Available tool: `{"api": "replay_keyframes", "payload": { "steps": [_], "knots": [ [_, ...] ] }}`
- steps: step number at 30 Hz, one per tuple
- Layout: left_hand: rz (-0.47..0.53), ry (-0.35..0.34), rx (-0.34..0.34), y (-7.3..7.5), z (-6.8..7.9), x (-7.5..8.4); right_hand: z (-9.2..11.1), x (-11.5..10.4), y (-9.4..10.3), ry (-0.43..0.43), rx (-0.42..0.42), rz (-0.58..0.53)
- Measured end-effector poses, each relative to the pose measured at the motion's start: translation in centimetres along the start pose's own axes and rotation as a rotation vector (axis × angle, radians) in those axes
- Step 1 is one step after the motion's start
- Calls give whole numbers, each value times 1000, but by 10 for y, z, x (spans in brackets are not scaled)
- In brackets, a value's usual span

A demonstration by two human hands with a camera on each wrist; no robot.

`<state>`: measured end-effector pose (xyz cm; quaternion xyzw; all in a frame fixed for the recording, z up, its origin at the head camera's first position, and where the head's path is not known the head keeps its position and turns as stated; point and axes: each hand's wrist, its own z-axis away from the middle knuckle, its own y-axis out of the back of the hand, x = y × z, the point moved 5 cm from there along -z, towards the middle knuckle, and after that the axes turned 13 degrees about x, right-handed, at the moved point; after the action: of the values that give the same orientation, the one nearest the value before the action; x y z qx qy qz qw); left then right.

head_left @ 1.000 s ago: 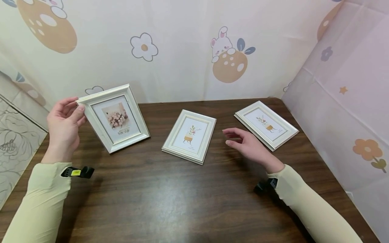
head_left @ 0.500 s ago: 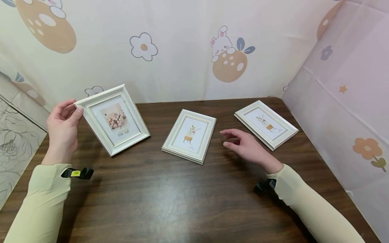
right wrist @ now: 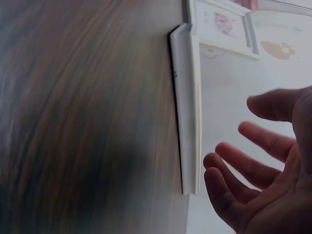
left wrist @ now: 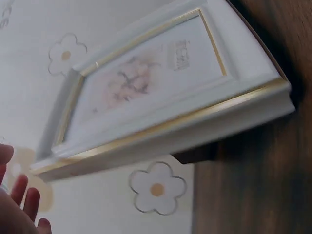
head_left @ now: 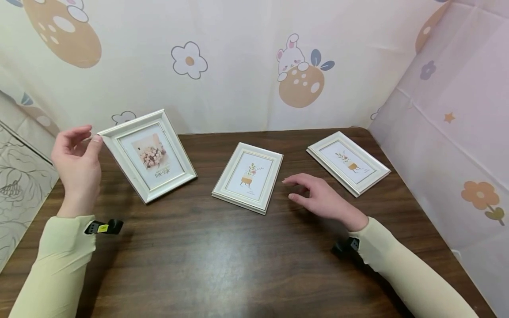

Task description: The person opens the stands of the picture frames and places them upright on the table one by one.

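Note:
A white picture frame (head_left: 153,157) with a pink flower print stands propped up at the left of the table, leaning back. My left hand (head_left: 77,165) is just beside its upper left corner; in the left wrist view the fingers (left wrist: 18,190) are apart from the frame and hold nothing. A dark support piece (left wrist: 197,153) shows behind it. Flat in the middle lies a second white frame (head_left: 248,179) with a potted plant print. My right hand (head_left: 320,196) hovers to its right, fingers loosely bent around nothing. Beyond that hand a third, similar frame (head_left: 349,163) lies flat.
The dark brown wooden table (head_left: 222,265) carries all three frames. A patterned curtain (head_left: 234,66) hangs along its back edge, and another cloth (head_left: 457,145) borders the right side. Black wrist cameras sit on the left cuff (head_left: 103,227) and right cuff (head_left: 347,245).
My left hand has let go of the standing frame's corner and moved slightly left. The frame tilted slightly and stays up. My right hand drifted a little left, towards the middle frame.

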<state>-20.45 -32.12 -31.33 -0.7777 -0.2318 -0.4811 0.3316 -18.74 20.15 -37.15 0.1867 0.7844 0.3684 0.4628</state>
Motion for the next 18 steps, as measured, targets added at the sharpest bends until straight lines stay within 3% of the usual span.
{"api": "replay_keyframes", "payload": {
  "steps": [5, 11, 15, 18],
  "knots": [
    [-198, -271, -74, -16, 22, 27, 1, 0, 0, 79, -20, 67],
    [-217, -430, -218, -38, 58, 56, 1, 0, -2, 148, -19, 180],
    [-242, -556, -355, -51, 68, 52, 0, 1, -1, 171, -4, 215],
    [-249, -605, -472, -62, 71, 40, -1, 4, 2, 174, 10, 222]
  ]
}}
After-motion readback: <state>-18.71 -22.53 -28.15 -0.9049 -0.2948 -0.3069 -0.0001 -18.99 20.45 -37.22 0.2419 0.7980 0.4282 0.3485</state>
